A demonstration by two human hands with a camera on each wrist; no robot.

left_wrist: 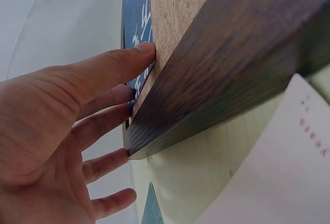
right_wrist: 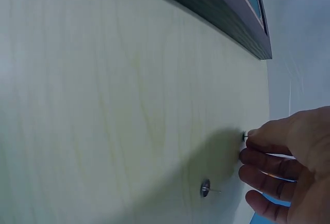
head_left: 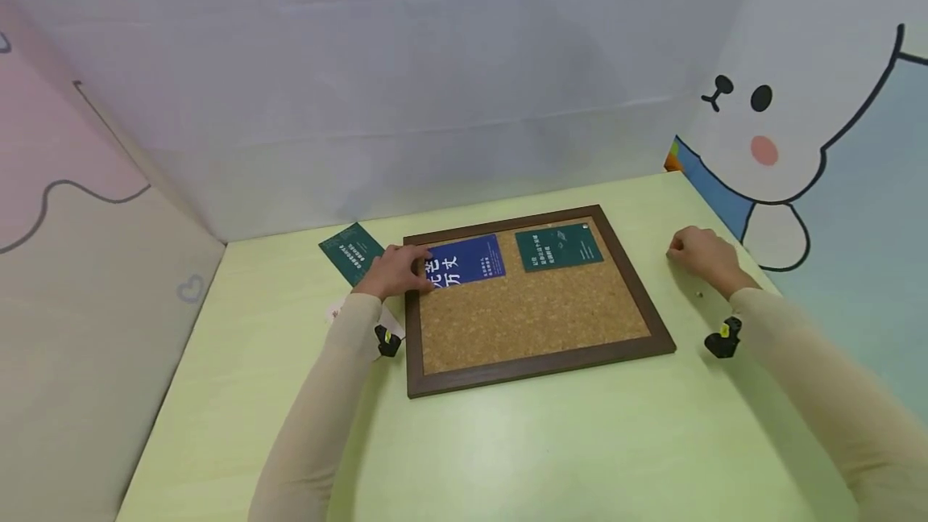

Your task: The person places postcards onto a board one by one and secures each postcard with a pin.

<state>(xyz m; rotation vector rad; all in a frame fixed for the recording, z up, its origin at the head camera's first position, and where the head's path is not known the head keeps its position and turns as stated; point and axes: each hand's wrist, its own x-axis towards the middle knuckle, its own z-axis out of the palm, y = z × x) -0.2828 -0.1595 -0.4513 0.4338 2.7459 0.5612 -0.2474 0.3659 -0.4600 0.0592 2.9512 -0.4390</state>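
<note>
A blue card with white lettering lies on the cork board, which has a dark brown wooden frame. My left hand reaches over the board's left edge; in the left wrist view, its thumb presses the card's edge and its fingers lie loosely extended at the card and frame. To the right of the board, my right hand is low over the table, thumb and forefinger pinching a thumbtack. Another thumbtack sits point up nearby on the table.
A green card is on the board's upper right, with a tack at its corner. Another green card lies on the table beyond my left hand. A white card rests beside the frame, partly under my left wrist. A wall stands behind.
</note>
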